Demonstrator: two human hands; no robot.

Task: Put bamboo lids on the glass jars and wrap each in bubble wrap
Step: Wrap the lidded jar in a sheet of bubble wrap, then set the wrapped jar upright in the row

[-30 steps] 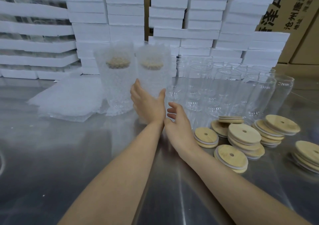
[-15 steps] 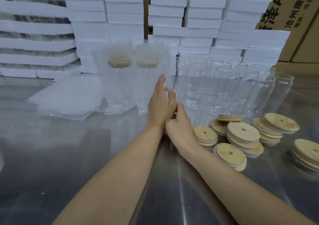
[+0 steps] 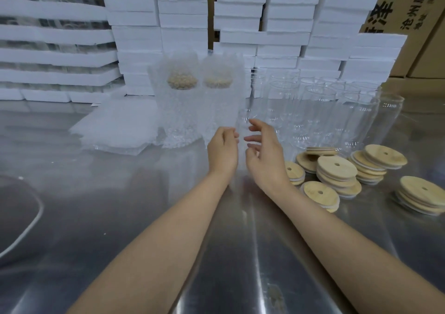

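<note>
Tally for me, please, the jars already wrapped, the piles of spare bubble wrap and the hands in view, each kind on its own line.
Wrapped jars: 2
Bubble wrap pile: 1
Hands: 2, left hand and right hand
Total: 5
The bare jars and bamboo lids overlap too much to count.

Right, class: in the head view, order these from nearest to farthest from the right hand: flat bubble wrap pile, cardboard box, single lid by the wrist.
1. Single lid, beside the right hand.
2. Bubble wrap pile, away to the left.
3. Cardboard box, behind, top right.
</note>
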